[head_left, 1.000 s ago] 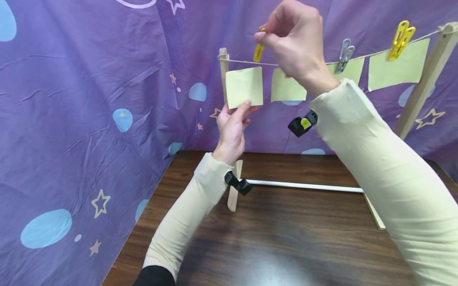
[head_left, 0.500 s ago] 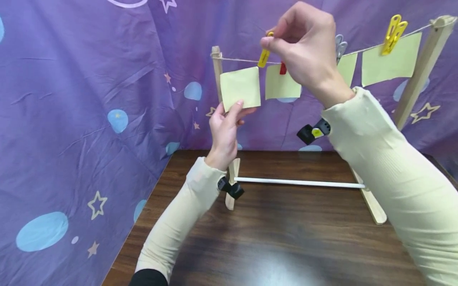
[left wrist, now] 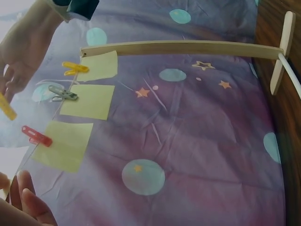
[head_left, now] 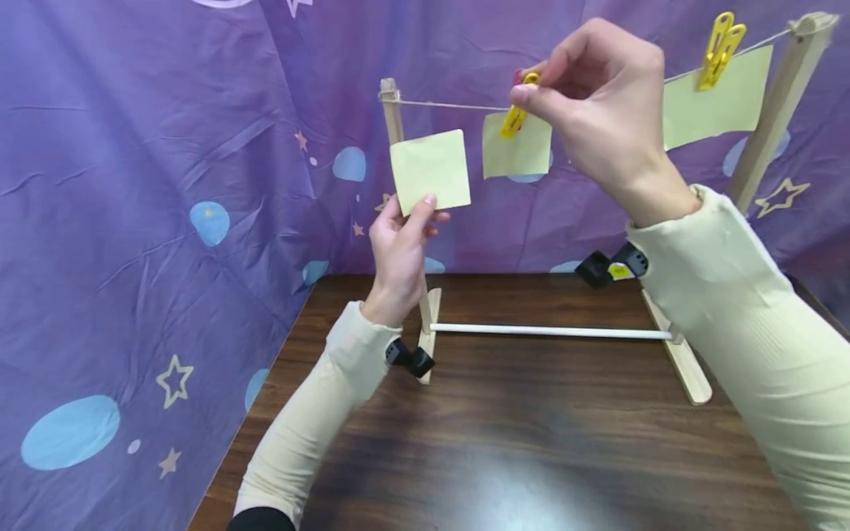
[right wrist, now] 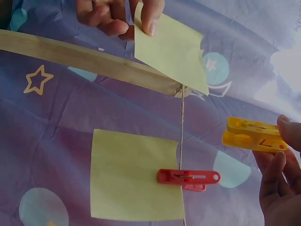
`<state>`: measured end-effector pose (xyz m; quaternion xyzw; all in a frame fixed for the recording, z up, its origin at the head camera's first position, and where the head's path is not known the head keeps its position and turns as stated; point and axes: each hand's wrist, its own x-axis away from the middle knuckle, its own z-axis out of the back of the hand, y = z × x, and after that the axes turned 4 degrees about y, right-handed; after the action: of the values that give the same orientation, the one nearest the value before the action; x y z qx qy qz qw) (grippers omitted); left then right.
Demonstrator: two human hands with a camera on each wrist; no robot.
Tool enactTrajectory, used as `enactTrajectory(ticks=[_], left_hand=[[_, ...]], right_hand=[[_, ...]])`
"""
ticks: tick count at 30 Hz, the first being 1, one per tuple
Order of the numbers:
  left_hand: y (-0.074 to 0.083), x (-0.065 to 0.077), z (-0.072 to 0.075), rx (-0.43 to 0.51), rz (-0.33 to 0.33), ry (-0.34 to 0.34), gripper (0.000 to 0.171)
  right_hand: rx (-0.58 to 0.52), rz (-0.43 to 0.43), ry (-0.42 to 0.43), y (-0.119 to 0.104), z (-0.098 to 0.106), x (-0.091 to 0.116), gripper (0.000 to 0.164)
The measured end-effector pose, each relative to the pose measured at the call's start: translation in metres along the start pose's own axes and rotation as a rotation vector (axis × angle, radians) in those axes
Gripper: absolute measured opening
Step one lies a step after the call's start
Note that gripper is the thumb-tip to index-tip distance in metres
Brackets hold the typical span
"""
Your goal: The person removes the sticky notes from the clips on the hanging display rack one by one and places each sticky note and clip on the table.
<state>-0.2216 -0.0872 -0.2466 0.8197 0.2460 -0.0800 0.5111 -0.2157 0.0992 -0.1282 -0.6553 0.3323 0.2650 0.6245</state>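
My left hand [head_left: 401, 247] pinches a square pale-yellow paper note [head_left: 432, 169] at its lower edge, thumb in front, near the left post. In my right hand [head_left: 607, 110] a yellow clothespin [right wrist: 251, 134] is pinched between thumb and fingers. In the head view that clothespin overlaps a hanging note [head_left: 494, 158]; the right wrist view shows it apart from the string [right wrist: 182, 117]. A red clothespin [right wrist: 183, 177] fastens this hanging note to the string. Further along, a grey clothespin [left wrist: 63, 93] and another yellow clothespin [head_left: 719, 51] each hold a note.
A wooden left post [head_left: 392, 122] and right post [head_left: 777, 110] carry the string. A white rod [head_left: 551, 331] joins their feet on the dark wooden table [head_left: 531, 435]. Purple cloth [head_left: 133, 221] with stars hangs behind and to the left.
My right hand, with the yellow clothespin, has moved right and down in the head view. My left hand and its note have shifted slightly left and down. The view itself has shifted a little.
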Motion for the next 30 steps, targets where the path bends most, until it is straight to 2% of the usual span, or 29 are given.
enactTrajectory(ticks=[4,8,12,18,26,30], left_hand=[[0.001,0.001,0.007,-0.048,-0.052,-0.017,0.013],[0.002,0.003,0.013,-0.094,-0.075,-0.031,0.016],[0.004,0.006,0.018,-0.112,-0.077,-0.045,0.018],[0.007,0.01,0.023,-0.124,-0.068,-0.062,0.018],[0.009,0.013,0.03,-0.17,-0.105,-0.046,0.014],[0.009,0.015,0.034,-0.195,-0.105,-0.036,0.014]], right_hand=[[-0.052,-0.006,0.012,0.0,0.005,0.005,0.022],[-0.019,0.009,0.016,0.001,0.01,0.01,0.023],[-0.048,0.02,0.029,0.003,0.016,0.017,0.023],[-0.218,-0.003,0.058,0.007,0.024,0.027,0.024],[-0.289,-0.002,0.1,0.012,0.039,0.037,0.034],[-0.256,0.053,0.116,0.018,0.046,0.043,0.038]])
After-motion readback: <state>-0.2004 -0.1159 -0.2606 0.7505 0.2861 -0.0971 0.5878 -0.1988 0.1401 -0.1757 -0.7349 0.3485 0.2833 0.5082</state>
